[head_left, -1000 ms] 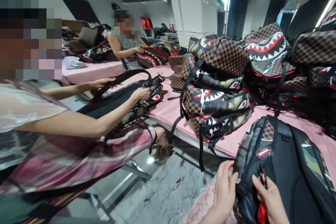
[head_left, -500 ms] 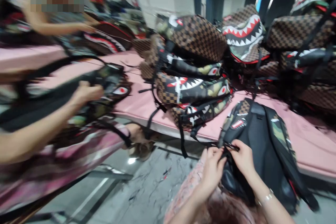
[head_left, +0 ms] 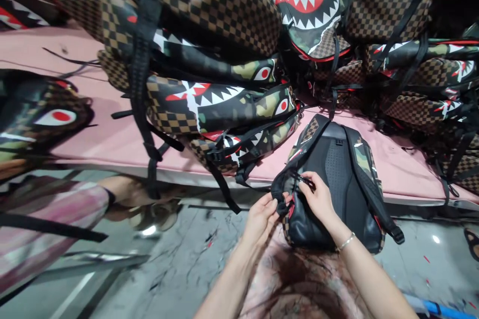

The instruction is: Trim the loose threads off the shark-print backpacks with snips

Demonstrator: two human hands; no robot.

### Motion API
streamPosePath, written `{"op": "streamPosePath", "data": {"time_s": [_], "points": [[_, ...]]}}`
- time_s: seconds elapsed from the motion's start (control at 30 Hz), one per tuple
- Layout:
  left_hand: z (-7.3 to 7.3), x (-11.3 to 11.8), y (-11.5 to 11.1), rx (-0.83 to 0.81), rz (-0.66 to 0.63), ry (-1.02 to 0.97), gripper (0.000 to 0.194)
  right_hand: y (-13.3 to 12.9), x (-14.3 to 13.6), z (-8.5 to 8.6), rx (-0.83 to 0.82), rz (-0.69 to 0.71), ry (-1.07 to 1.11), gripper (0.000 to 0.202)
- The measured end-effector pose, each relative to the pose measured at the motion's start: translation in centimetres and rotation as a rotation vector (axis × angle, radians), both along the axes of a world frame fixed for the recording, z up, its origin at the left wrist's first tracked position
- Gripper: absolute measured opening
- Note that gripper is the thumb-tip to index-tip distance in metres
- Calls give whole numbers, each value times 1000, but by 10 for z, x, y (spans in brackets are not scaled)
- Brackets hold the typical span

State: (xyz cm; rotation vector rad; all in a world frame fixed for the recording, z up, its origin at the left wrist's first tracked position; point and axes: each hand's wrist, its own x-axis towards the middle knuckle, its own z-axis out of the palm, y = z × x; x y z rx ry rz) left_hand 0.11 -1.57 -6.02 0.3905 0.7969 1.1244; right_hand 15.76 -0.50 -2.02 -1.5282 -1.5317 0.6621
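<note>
A backpack (head_left: 337, 184) with a black padded back, checkered and camouflage sides, lies against the edge of the pink table, its back panel facing up. My left hand (head_left: 262, 214) pinches the lower end of its black shoulder strap (head_left: 279, 189) near the bottom left corner. Close beside it, my right hand (head_left: 318, 197) is closed on a slim dark tool (head_left: 301, 178) that looks like thread snips, held over the strap. Its exact shape is partly hidden by the fingers. The bag's lower part rests by my lap.
Stacked backpacks (head_left: 220, 104) stand on the pink table (head_left: 101, 132) at left centre, straps hanging over its edge. More backpacks (head_left: 389, 12) are piled at right. Another person's leg (head_left: 127, 192) and a metal frame (head_left: 90, 264) are at left. Thread scraps litter the floor (head_left: 194, 259).
My view has swung down and to the right, closer to the bags. My left hand has shifted from beside my right hand to the strap end. The neighbouring person's arms have mostly left view.
</note>
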Motion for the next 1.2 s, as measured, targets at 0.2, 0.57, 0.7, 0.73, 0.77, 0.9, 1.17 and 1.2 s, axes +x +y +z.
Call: {"op": "streamPosePath", "data": {"time_s": [0.2, 0.57, 0.7, 0.73, 0.77, 0.9, 1.17, 1.2], "points": [[-5, -2, 6, -61, -29, -64, 22, -23, 16, -26, 220, 79, -335, 16], [-2, 1, 3, -62, -73, -56, 23, -15, 6, -27, 287, 160, -508, 24], [-2, 1, 2, -66, -79, -51, 23, -12, 8, -26, 286, 183, -522, 25], [-2, 1, 2, -66, -79, -47, 24, -12, 8, -26, 285, 190, -525, 25], [-1, 1, 2, -67, -80, -45, 24, -11, 9, -26, 285, 195, -524, 25], [-2, 1, 2, -67, -85, -51, 23, -11, 11, -28, 283, 216, -498, 24], [-2, 2, 0, -50, -36, 9, 33, -11, 9, -25, 266, 240, -492, 21], [-1, 3, -1, -43, -14, 31, 34, -12, 8, -23, 259, 239, -455, 20]]}}
